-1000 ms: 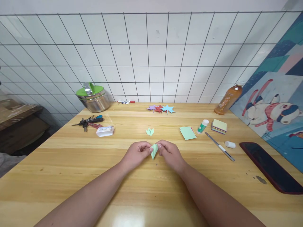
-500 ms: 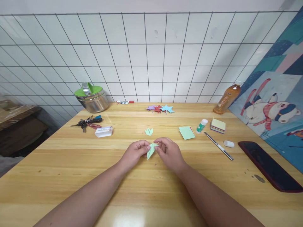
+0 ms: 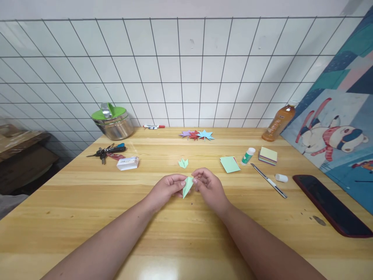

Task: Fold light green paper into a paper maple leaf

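A folded piece of light green paper, narrowing to a point at its lower end, is held above the wooden table. My left hand pinches its left edge between thumb and fingers. At its upper right edge, my right hand is closed with thumb and forefinger on the paper's corner. Just beyond the hands lies a small folded green paper piece with pointed tips. Green paper squares lie farther right, with a reddish edge showing beneath.
Paper leaves and markers lie near the wall. A steel pot, keys and a small box are left. Right are a glue stick, paper stack, cutter, cap, phone and bottle.
The folded green paper has turned slightly and shifted a little right. My right thumb and forefinger have moved to the right, out to the paper's corner; my left hand keeps its pinch.
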A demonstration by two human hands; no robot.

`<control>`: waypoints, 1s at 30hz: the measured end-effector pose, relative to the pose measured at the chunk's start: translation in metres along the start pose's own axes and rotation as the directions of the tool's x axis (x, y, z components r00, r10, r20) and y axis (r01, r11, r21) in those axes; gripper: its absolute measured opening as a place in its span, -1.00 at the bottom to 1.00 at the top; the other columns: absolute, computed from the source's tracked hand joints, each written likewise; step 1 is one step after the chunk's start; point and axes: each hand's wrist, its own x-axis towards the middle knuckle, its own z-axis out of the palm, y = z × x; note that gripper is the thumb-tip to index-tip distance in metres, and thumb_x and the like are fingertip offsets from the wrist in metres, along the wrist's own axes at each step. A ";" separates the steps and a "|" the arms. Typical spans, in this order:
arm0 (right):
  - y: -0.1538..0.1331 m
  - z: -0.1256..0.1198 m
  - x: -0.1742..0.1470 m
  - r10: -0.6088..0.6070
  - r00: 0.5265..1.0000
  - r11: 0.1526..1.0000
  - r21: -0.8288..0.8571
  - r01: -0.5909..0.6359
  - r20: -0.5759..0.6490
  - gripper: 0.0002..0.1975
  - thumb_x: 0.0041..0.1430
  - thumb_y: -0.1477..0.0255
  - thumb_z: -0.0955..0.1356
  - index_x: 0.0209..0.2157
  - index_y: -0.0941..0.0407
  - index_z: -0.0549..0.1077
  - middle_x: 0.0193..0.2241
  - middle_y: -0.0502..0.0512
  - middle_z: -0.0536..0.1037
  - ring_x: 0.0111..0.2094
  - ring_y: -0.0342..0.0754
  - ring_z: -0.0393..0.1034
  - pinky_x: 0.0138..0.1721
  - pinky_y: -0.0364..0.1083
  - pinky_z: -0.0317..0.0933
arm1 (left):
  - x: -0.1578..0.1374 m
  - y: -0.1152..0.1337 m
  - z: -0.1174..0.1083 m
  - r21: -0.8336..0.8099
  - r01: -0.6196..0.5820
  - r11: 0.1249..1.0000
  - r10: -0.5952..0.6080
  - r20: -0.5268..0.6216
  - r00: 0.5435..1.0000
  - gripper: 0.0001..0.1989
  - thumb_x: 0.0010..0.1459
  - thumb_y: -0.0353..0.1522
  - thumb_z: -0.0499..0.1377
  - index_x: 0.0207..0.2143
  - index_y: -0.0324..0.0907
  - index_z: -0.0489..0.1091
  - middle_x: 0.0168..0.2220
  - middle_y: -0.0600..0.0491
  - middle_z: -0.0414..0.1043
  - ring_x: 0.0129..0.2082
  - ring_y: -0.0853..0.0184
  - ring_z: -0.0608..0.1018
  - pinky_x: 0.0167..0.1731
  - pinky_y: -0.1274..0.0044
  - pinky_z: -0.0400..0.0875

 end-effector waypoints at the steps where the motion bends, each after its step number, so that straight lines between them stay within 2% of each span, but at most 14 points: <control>1: 0.000 0.000 0.000 0.018 1.000 0.999 0.039 -0.018 0.012 -0.80 0.08 0.41 0.27 -0.21 0.10 0.36 -0.43 0.00 0.38 -0.51 -0.19 0.29 -0.49 -0.18 0.22 | 0.000 -0.001 0.000 0.028 0.001 1.000 0.000 -0.012 1.000 -0.74 -0.07 -0.24 0.26 -0.35 -0.23 0.45 -0.46 0.02 0.48 -0.50 0.40 0.45 -0.47 0.60 0.27; 3: 0.000 0.001 0.001 0.026 0.998 0.997 0.075 -0.030 0.049 -0.76 0.07 0.41 0.27 -0.18 0.10 0.37 -0.42 0.01 0.39 -0.52 -0.20 0.27 -0.48 -0.18 0.22 | 0.001 -0.001 -0.001 0.057 -0.005 0.998 0.007 -0.023 1.000 -0.73 -0.10 -0.24 0.27 -0.36 -0.24 0.45 -0.47 0.03 0.47 -0.50 0.40 0.44 -0.44 0.58 0.29; 8: 0.002 0.000 0.004 0.119 0.972 0.970 0.186 -0.158 0.204 -0.84 0.06 0.39 0.28 -0.32 0.15 0.42 -0.50 -0.02 0.40 -0.57 -0.23 0.23 -0.49 -0.19 0.19 | 0.001 0.000 0.001 0.072 -0.044 0.996 0.043 0.016 0.999 -0.76 -0.13 -0.26 0.29 -0.47 -0.25 0.40 -0.55 0.12 0.39 -0.53 0.45 0.39 -0.47 0.62 0.24; 11: 0.004 0.000 0.004 0.123 0.963 0.961 0.213 -0.176 0.238 -0.82 0.07 0.40 0.27 -0.28 0.14 0.42 -0.54 -0.06 0.36 -0.62 -0.26 0.19 -0.54 -0.20 0.17 | 0.001 0.001 0.002 0.097 -0.039 0.995 0.036 0.032 0.999 -0.75 -0.13 -0.25 0.29 -0.46 -0.26 0.40 -0.56 0.12 0.38 -0.55 0.46 0.38 -0.49 0.63 0.21; 14: 0.004 0.001 0.004 0.088 0.977 0.987 0.113 -0.112 0.196 -0.76 0.11 0.47 0.22 -0.21 0.10 0.44 -0.42 0.00 0.39 -0.60 -0.26 0.21 -0.52 -0.18 0.20 | 0.002 0.001 0.002 0.095 -0.045 0.994 0.043 0.017 0.999 -0.74 -0.12 -0.24 0.28 -0.46 -0.27 0.39 -0.57 0.12 0.37 -0.56 0.47 0.37 -0.51 0.63 0.21; 18: 0.003 0.001 0.003 -0.012 0.992 0.998 -0.060 0.020 0.128 -0.72 0.11 0.52 0.21 -0.23 0.02 0.50 -0.28 0.07 0.40 -0.35 -0.14 0.33 -0.37 -0.14 0.27 | 0.004 -0.003 0.002 0.153 -0.083 0.985 0.093 -0.058 0.994 -0.76 -0.11 -0.25 0.27 -0.50 -0.26 0.37 -0.60 0.15 0.33 -0.59 0.49 0.35 -0.52 0.63 0.24; 25: 0.005 0.000 0.004 -0.131 0.982 0.980 -0.132 0.149 0.138 -0.61 0.07 0.62 0.22 -0.14 -0.05 0.46 -0.19 0.05 0.44 -0.14 -0.09 0.31 -0.09 -0.05 0.21 | 0.005 -0.003 0.000 0.246 -0.047 0.968 0.092 -0.174 0.980 -0.72 -0.12 -0.20 0.25 -0.44 -0.23 0.41 -0.54 0.08 0.42 -0.58 0.43 0.41 -0.57 0.62 0.31; 30: 0.003 -0.001 0.004 -0.144 0.981 0.970 -0.178 0.167 0.134 -0.61 0.05 0.63 0.22 -0.18 -0.03 0.48 -0.18 0.04 0.45 -0.14 -0.11 0.32 -0.08 -0.08 0.20 | 0.004 0.002 0.001 0.204 -0.031 0.978 0.072 -0.197 0.978 -0.69 -0.15 -0.19 0.27 -0.43 -0.26 0.42 -0.55 0.08 0.41 -0.60 0.44 0.40 -0.60 0.62 0.31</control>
